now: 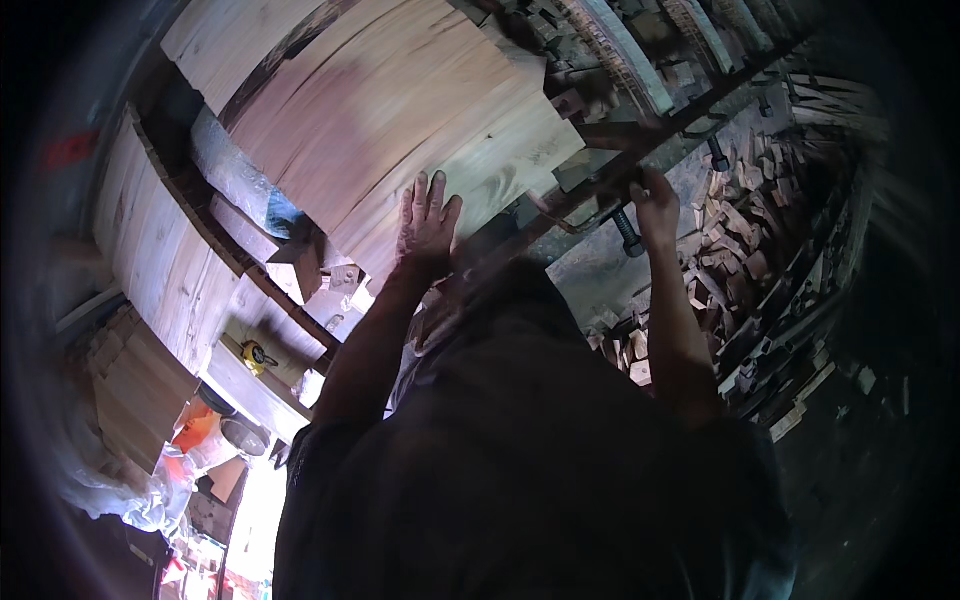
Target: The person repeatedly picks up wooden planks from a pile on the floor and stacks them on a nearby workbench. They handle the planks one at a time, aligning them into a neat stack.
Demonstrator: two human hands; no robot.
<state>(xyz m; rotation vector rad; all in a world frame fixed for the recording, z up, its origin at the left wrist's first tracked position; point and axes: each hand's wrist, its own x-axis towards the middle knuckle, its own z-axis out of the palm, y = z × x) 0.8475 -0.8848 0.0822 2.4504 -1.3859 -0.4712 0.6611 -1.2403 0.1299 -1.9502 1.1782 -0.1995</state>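
My left hand (428,228) lies flat on a pale wooden panel (370,120), near its closest edge, with the fingers stretched out. The panel is made of joined boards with dark grain streaks. To the right, my right hand (655,208) is raised beside a long dark metal bar (685,118), its fingers curled in. What those fingers hold, if anything, is lost in shadow. Just left of that hand, a black threaded clamp screw (628,234) juts from the bar. A similar screw (718,155) sits farther along.
Wood offcuts (735,235) are heaped at the right. Another jointed wooden panel (180,260) lies at the left, with a yellow tape measure (257,357) on wood near it. Stacked boards (135,385) and clear plastic wrapping (145,500) stand lower left. Thick slats (625,55) lie at the far right.
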